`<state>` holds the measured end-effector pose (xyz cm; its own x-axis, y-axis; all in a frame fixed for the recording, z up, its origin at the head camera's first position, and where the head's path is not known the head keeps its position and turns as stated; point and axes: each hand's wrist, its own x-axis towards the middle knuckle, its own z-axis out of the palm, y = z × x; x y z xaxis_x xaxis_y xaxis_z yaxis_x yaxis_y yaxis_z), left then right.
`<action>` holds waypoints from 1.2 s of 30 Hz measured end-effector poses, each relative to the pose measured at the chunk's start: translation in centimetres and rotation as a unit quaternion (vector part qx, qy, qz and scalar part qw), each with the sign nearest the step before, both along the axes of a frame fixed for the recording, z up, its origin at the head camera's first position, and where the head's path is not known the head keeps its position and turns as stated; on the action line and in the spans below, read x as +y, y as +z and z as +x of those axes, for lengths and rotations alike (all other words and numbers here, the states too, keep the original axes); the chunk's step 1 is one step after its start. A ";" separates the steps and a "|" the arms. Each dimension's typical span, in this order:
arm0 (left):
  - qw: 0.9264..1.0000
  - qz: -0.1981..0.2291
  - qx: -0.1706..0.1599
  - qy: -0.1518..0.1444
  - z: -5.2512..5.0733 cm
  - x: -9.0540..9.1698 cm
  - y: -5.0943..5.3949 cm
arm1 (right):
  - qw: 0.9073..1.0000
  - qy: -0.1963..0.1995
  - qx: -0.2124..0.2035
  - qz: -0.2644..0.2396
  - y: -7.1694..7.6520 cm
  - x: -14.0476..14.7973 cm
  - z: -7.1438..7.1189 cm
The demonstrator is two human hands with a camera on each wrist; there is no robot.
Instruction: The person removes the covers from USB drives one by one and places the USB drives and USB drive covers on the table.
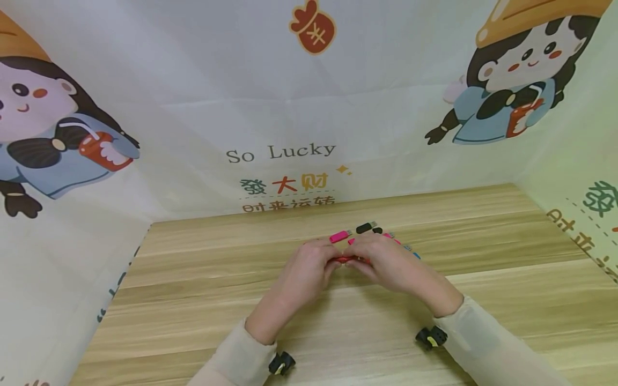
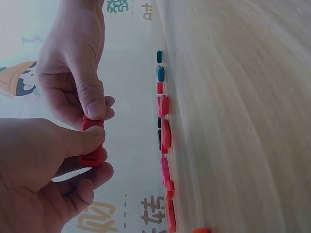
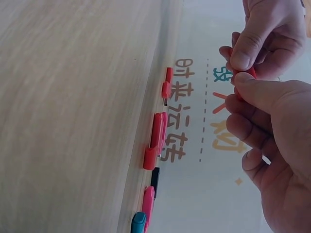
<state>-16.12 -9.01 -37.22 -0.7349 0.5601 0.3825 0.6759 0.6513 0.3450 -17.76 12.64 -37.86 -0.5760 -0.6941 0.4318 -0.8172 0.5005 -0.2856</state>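
Note:
Both hands meet above the table and hold a red USB flash drive point(image 2: 91, 158) between them. My left hand point(image 1: 306, 268) pinches one end between thumb and fingers. The other end is pinched by my right hand point(image 1: 388, 260), the two thumbs close together. Fingertips cover much of the drive, so whether its cap is on or apart cannot be told. Just beyond the hands lie a pink flash drive point(image 1: 339, 236) and a black flash drive point(image 1: 365, 228), both with metal plugs showing. Blue pieces point(image 2: 161, 74) lie at the right of the group, partly behind my right hand.
Several more red and pink pieces point(image 2: 166, 133) lie in the group on the wooden table point(image 1: 193, 300). An orange piece point(image 2: 201, 230) shows at the left wrist view's bottom edge. A printed cloth point(image 1: 193, 123) stands behind and at the sides.

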 end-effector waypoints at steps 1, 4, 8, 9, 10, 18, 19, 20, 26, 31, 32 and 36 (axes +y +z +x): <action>1.000 -0.001 -0.002 0.003 0.0 0.0 0.0 | 1.000 -0.002 -0.001 0.001 0.0 0.0 0.0; 1.000 -0.003 -0.011 0.017 0.1 0.1 0.1 | 1.000 -0.006 -0.003 0.004 0.2 -0.1 0.0; 0.999 0.001 -0.025 0.030 0.2 0.1 0.3 | 1.000 -0.012 -0.004 0.004 0.3 -0.1 0.0; 0.999 0.001 -0.025 0.031 0.2 0.1 0.3 | 1.000 -0.014 -0.004 0.005 0.3 -0.1 0.0; 0.999 0.003 -0.026 0.031 0.2 0.1 0.3 | 1.000 -0.016 -0.004 0.006 0.4 -0.1 0.0; 0.999 0.008 -0.025 0.030 0.1 0.1 0.4 | 1.000 -0.023 0.002 0.010 0.5 -0.1 -0.1; 0.999 0.008 -0.025 0.028 0.1 0.1 0.4 | 1.000 -0.023 0.002 0.010 0.5 -0.1 -0.2; 0.999 0.009 -0.024 0.027 0.1 0.1 0.5 | 1.000 -0.023 0.002 0.009 0.4 -0.1 -0.2; 0.999 0.022 -0.020 0.024 -0.1 -0.1 0.4 | 1.000 -0.022 -0.005 0.002 0.4 0.0 -0.3; 0.999 0.031 -0.021 0.027 -0.2 -0.3 0.5 | 1.000 -0.024 -0.013 -0.001 0.4 0.0 -0.4; 0.999 0.031 -0.023 0.028 -0.2 -0.3 0.5 | 1.000 -0.025 -0.014 0.000 0.4 0.0 -0.4; 0.999 0.025 -0.028 0.036 -0.3 -0.4 0.5 | 1.000 -0.027 -0.014 0.001 0.5 0.1 -0.4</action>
<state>-16.43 -9.37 -36.76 -0.7939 0.4860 0.3654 0.6063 0.6783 0.4152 -18.19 12.76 -37.37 -0.6247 -0.6626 0.4132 -0.7805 0.5446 -0.3069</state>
